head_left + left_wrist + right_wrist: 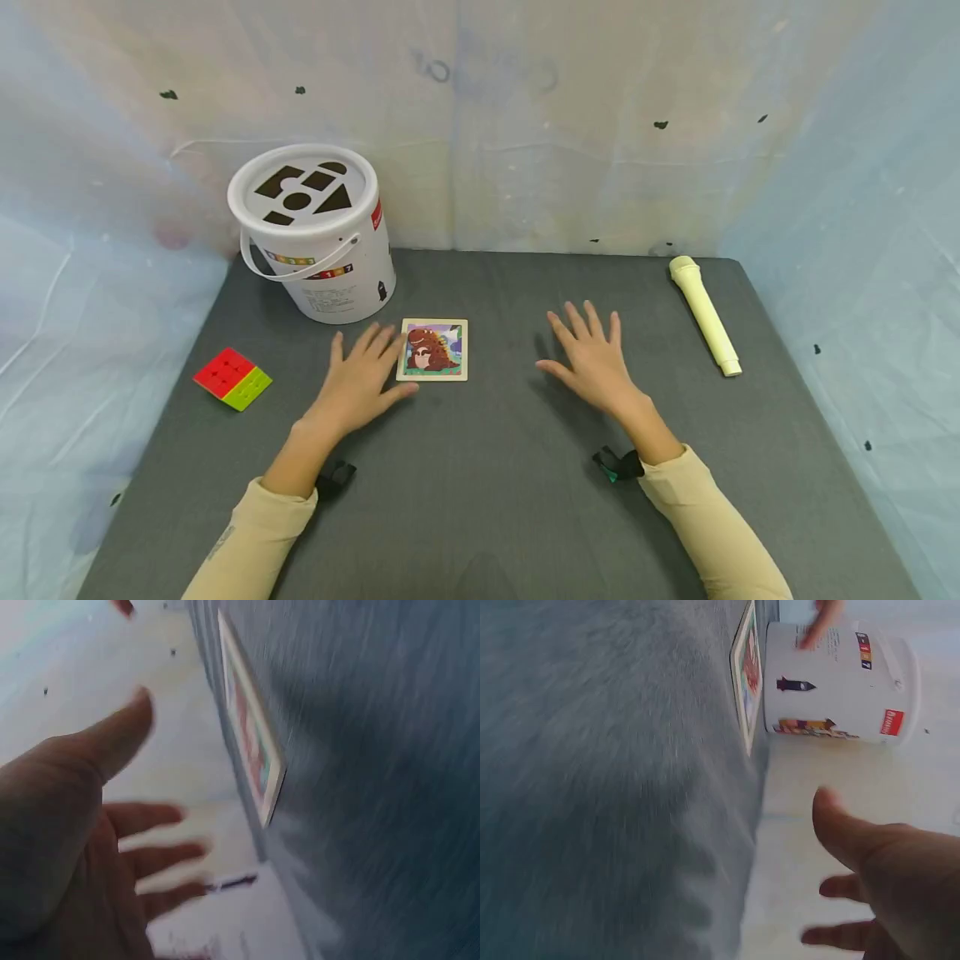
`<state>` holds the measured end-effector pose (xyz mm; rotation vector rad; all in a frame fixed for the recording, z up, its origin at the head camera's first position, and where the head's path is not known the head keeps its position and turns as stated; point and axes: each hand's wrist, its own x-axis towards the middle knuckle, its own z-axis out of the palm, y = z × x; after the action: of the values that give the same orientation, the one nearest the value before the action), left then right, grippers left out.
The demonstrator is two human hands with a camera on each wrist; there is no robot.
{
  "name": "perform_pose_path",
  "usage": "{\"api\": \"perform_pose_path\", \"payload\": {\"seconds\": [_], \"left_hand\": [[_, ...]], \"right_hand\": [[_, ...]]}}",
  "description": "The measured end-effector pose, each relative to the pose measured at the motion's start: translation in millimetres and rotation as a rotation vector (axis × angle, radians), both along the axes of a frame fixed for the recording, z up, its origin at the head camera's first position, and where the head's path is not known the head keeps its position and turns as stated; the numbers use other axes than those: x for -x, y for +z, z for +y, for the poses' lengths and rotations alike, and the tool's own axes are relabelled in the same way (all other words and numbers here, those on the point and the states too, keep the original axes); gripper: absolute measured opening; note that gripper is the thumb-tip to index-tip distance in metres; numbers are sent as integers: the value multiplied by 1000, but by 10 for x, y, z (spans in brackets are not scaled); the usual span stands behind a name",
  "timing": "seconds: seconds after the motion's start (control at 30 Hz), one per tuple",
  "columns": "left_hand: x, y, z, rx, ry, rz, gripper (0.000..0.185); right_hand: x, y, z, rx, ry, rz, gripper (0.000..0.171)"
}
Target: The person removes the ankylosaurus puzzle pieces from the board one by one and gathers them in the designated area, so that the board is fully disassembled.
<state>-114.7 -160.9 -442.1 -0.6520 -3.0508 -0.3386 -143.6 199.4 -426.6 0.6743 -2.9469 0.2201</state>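
A dark grey table (480,467) is carrying four things. A white bucket (318,242) (dark shapes are marking its lid (303,197)) is standing upright near the far left corner. A dinosaur picture (435,350) is lying flat, nearer the middle. A red and yellow-green cube (227,372) is sitting toward the left edge; a pale yellow microphone-shaped stick (708,321) is resting slantwise at the right.

Count: 1 left hand (358,383), 1 right hand (596,367), so 2 hands. 2 sleeves (258,533), 2 wrist straps (617,467). 1 bucket (341,293): 1 lid (311,218), 1 handle (337,256), 6 cut-out holes (297,201) in the lid. 1 puzzle cube (232,379). 1 picture tile (436,350), 1 dinosaur (431,350) on it. 1 microphone (707,317). 1 table (487,450).
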Motion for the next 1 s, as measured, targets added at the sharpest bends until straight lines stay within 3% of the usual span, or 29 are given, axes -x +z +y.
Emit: {"api": "perform_pose_path", "payload": {"seconds": [0.1,0.2,0.37,0.53,0.87,1.0], "left_hand": [[-49,-95,64,-60,-131,-75,70],[-80,-176,105,-69,-189,-116,67],[-90,-233,103,-46,-144,-150,70],[-76,-270,78,-50,-103,-156,68],[-49,-300,30,-61,-97,-167,67],[12,-314,4,-60,-49,-140,72]], "right_hand": [[168,-73,-231,102,84,-9,54],[357,-127,-545,202,151,-49,38],[661,-230,-1065,320,247,-167,30],[846,-345,-1451,303,286,-273,29],[899,-366,-1807,234,239,-300,28],[889,-361,-1849,205,219,-292,28]]}}
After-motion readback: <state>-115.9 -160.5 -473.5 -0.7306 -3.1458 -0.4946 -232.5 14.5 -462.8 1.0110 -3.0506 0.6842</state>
